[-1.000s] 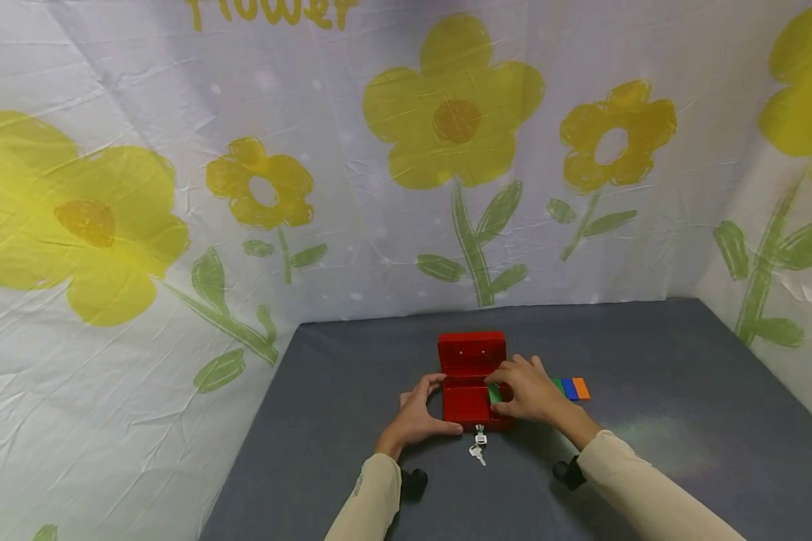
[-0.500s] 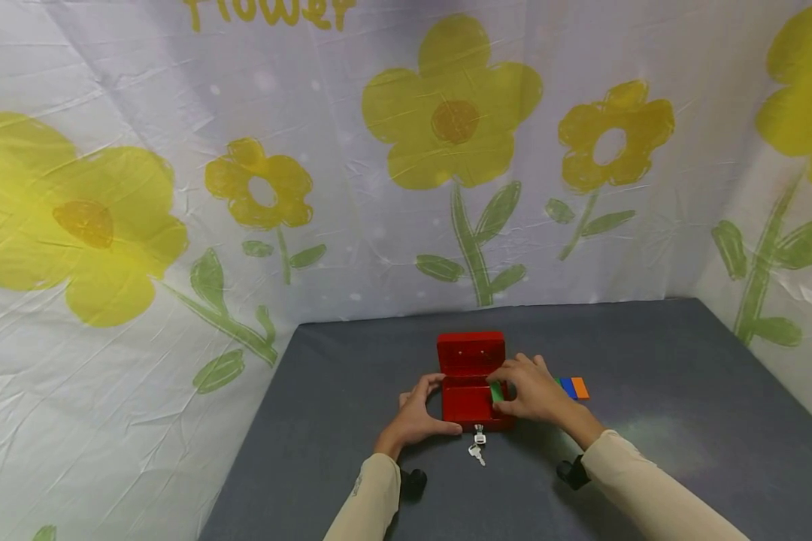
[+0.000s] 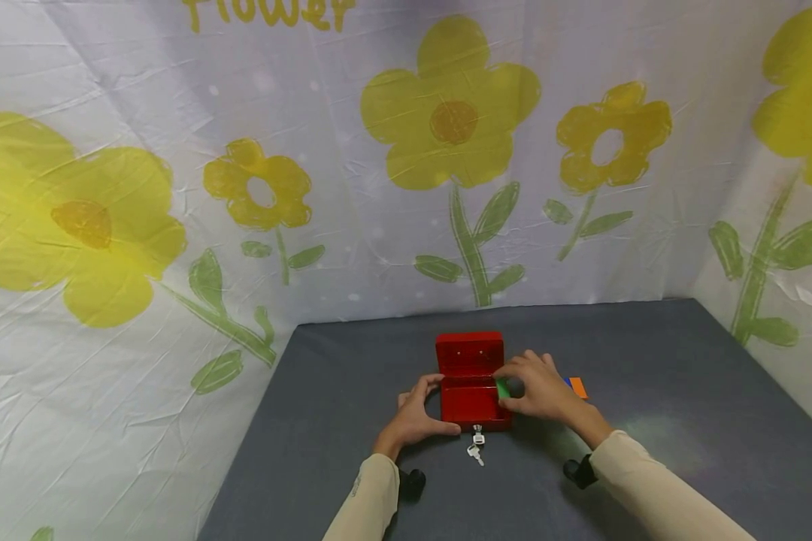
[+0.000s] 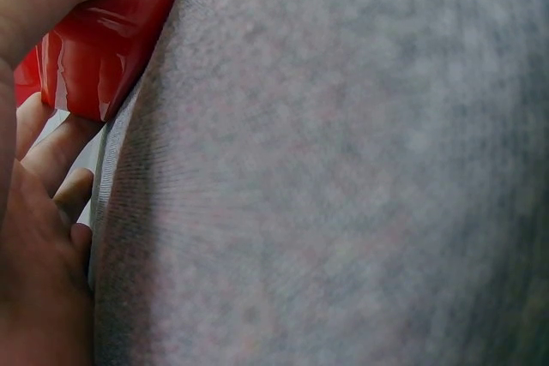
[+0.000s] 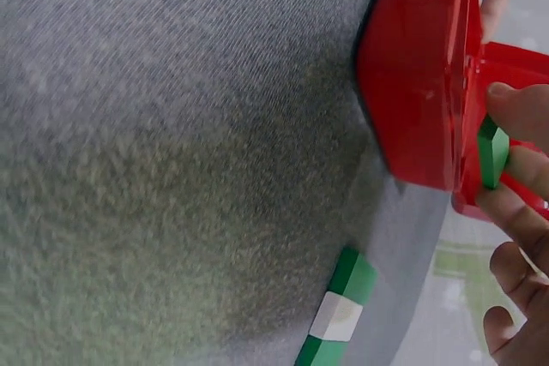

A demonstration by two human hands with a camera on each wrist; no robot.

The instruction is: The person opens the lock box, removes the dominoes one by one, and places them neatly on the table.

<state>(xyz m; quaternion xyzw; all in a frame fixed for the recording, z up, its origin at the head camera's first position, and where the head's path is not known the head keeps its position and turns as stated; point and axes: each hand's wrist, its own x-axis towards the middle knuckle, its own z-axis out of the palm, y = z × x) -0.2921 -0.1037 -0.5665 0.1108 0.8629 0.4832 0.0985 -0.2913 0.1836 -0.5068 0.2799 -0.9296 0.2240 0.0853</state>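
A red cash box stands on the dark table with its lid raised. My left hand holds the box at its left side, thumb at the front corner and fingers toward the back; the left wrist view shows the thumb and fingertips against the red wall. My right hand pinches a small flat green block between thumb and fingers, over the box's right edge. Keys hang from the lock at the front of the box.
Right of the box, an orange piece and a blue one show partly behind my right hand. In the right wrist view, a green and white row lies on the table. A flower-printed sheet hangs behind the table.
My right hand has shifted slightly right with the green block, from over the box's interior to its right edge. It now covers more of the coloured pieces. The left hand stays put.
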